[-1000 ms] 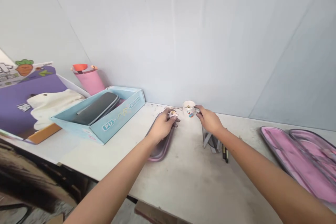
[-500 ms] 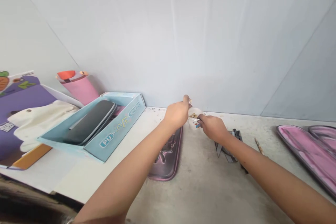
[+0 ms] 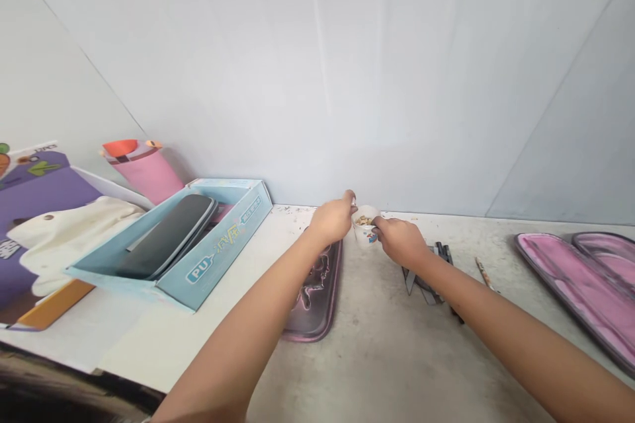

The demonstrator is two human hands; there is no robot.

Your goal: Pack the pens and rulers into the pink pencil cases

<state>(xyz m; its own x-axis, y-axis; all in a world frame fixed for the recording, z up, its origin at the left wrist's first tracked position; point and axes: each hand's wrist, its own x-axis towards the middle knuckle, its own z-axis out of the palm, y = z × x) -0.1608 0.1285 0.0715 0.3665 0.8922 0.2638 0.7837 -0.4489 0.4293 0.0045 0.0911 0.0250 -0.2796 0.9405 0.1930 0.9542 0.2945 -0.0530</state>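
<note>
Head view: right hand (image 3: pixel 404 241) partly hides cup (image 3: pixel 365 236).

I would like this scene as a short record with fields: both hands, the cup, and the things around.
Left hand: close beside the paper cup; small whitish thing at fingers, unclear
Right hand: holding the paper cup at its rim
Cup contents: small brownish pieces
Partly behind left arm: dark tray-like piece, pinkish edge
Far left: light-blue box holding a grey case
Far right: pink-lined open case
</note>
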